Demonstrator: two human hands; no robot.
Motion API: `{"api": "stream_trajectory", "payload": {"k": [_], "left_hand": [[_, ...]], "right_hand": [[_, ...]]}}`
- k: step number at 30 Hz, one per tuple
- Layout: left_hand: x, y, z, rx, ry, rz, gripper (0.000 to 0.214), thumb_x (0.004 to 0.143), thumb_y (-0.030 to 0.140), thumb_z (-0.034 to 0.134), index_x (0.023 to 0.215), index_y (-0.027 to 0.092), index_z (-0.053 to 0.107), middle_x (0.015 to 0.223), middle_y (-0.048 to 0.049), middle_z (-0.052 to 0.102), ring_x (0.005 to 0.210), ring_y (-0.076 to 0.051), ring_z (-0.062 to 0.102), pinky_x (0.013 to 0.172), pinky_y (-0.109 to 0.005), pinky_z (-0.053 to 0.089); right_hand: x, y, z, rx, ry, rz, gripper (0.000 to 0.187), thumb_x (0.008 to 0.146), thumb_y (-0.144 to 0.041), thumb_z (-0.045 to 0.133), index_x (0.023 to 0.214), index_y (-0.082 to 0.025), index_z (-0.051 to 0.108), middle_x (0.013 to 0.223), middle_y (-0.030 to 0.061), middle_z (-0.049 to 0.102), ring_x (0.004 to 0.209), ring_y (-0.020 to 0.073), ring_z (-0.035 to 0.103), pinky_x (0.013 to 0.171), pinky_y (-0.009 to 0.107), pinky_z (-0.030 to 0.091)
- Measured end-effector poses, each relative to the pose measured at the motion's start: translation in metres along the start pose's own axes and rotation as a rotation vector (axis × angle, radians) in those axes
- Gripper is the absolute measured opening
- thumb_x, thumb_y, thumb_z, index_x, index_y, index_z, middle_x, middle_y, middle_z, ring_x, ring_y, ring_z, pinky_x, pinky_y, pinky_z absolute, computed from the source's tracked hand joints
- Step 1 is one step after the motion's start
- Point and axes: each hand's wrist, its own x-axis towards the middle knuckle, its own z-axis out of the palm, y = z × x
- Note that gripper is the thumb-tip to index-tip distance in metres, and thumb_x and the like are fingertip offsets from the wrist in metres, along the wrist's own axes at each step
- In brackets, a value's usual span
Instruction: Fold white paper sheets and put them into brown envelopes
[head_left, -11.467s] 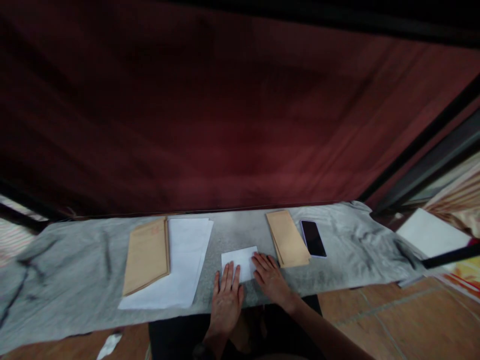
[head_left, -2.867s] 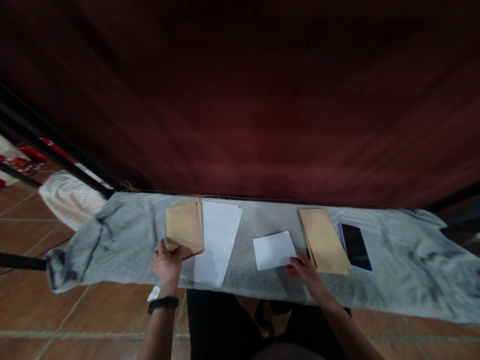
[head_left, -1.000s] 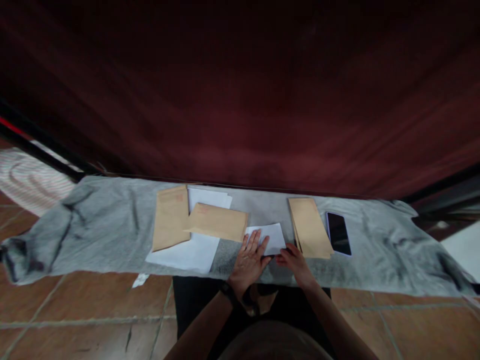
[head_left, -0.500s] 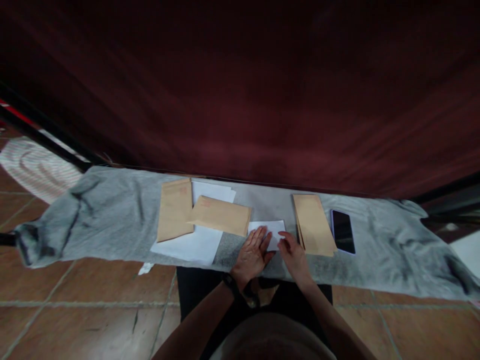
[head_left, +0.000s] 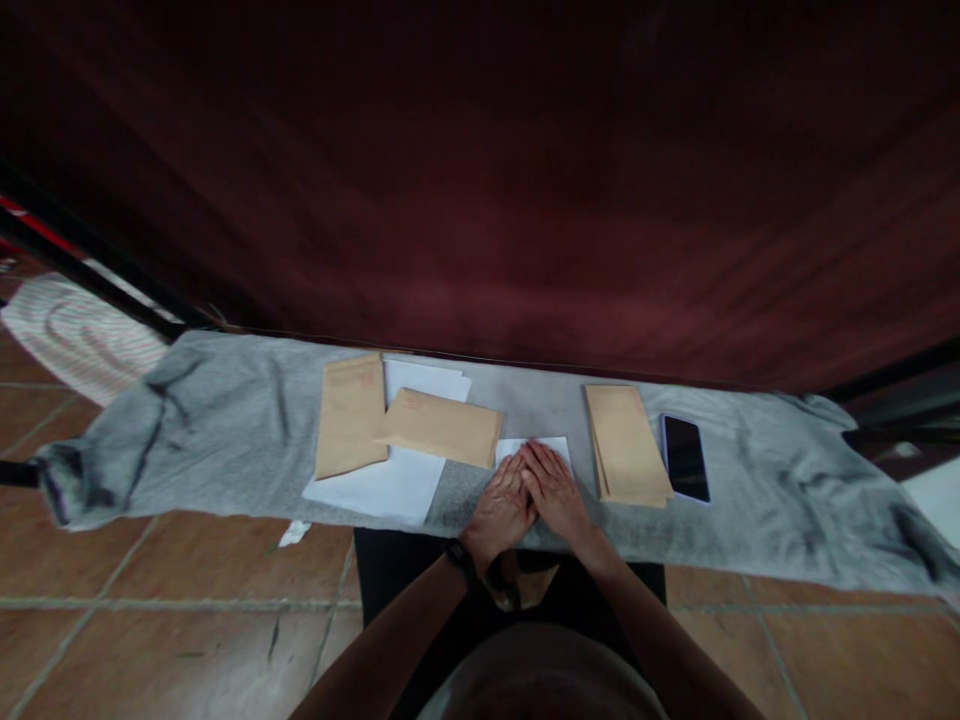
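Note:
A folded white paper (head_left: pixel 556 446) lies on the grey cloth, mostly covered by both hands. My left hand (head_left: pixel 501 508) rests flat on its left part, fingers stretched out. Overlapping the left fingertips, my right hand (head_left: pixel 556 495) presses flat on the paper, also with straight fingers. Just left of the paper is a brown envelope (head_left: pixel 442 428), lying partly over white sheets (head_left: pixel 397 490). Another brown envelope (head_left: pixel 350 418) overlaps those sheets at the far left. To the right of my hands sits a small stack of brown envelopes (head_left: pixel 630 445).
A phone (head_left: pixel 685 458) in a light purple case lies right of the envelope stack. The grey cloth (head_left: pixel 225 430) covers a long narrow surface. Behind it hangs a dark red curtain (head_left: pixel 480 200). A white scrap (head_left: pixel 294 532) is on the tiled floor.
My right hand has moved left from the paper's right edge and now lies flat against my left hand. The left hand has stayed about where it was.

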Motion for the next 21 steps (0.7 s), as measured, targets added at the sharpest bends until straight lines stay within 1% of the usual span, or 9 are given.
{"api": "stream_trajectory", "payload": {"k": [5, 8, 12, 15, 18, 21], "left_hand": [[-0.005, -0.003, 0.002, -0.031, 0.014, 0.018, 0.06, 0.096, 0.032, 0.047, 0.147, 0.0, 0.038, 0.155, -0.0262, 0.041, 0.15, -0.028, 0.032, 0.122, -0.05, 0.029], [-0.011, -0.006, 0.0, -0.04, 0.014, 0.054, 0.063, 0.096, 0.037, 0.05, 0.147, 0.001, 0.038, 0.156, -0.0253, 0.041, 0.151, -0.028, 0.029, 0.123, -0.048, 0.028], [-0.015, -0.008, -0.007, -0.03, -0.007, 0.08, 0.067, 0.098, 0.046, 0.046, 0.151, 0.005, 0.035, 0.159, -0.0228, 0.037, 0.152, -0.028, 0.026, 0.123, -0.049, 0.027], [-0.016, -0.008, -0.013, -0.019, -0.024, 0.097, 0.072, 0.099, 0.053, 0.044, 0.153, 0.006, 0.032, 0.161, -0.0211, 0.034, 0.153, -0.027, 0.023, 0.124, -0.046, 0.025], [-0.019, -0.008, -0.016, -0.001, -0.018, 0.102, 0.074, 0.099, 0.054, 0.043, 0.155, 0.008, 0.029, 0.161, -0.0191, 0.033, 0.153, -0.026, 0.022, 0.125, -0.044, 0.024], [-0.025, -0.008, -0.018, 0.028, -0.007, 0.092, 0.076, 0.099, 0.055, 0.042, 0.157, 0.009, 0.024, 0.162, -0.0188, 0.033, 0.153, -0.026, 0.024, 0.124, -0.045, 0.024]], "right_hand": [[0.0, 0.0, 0.002, -0.035, 0.025, 0.006, 0.05, 0.106, -0.026, 0.029, 0.154, -0.015, 0.04, 0.158, 0.0101, 0.042, 0.149, 0.0216, 0.032, 0.123, 0.047, 0.027], [0.0, 0.0, 0.005, -0.06, 0.033, 0.004, 0.05, 0.106, -0.026, 0.029, 0.154, -0.016, 0.041, 0.159, 0.0105, 0.039, 0.149, 0.0227, 0.031, 0.122, 0.048, 0.028], [-0.001, 0.003, 0.007, -0.111, 0.043, 0.044, 0.05, 0.107, -0.029, 0.03, 0.154, -0.014, 0.04, 0.161, 0.0121, 0.034, 0.15, 0.0249, 0.029, 0.122, 0.049, 0.027], [-0.002, 0.008, 0.006, -0.141, 0.044, 0.056, 0.051, 0.107, -0.03, 0.03, 0.154, -0.011, 0.039, 0.162, 0.0142, 0.032, 0.151, 0.0259, 0.028, 0.122, 0.049, 0.026], [-0.004, 0.013, 0.005, -0.16, 0.054, 0.063, 0.051, 0.107, -0.028, 0.03, 0.154, -0.01, 0.038, 0.162, 0.0149, 0.03, 0.151, 0.0267, 0.028, 0.121, 0.05, 0.026], [-0.006, 0.015, 0.006, -0.178, 0.07, 0.066, 0.051, 0.105, -0.026, 0.034, 0.154, -0.013, 0.04, 0.162, 0.0142, 0.03, 0.151, 0.0283, 0.027, 0.121, 0.051, 0.027]]}}
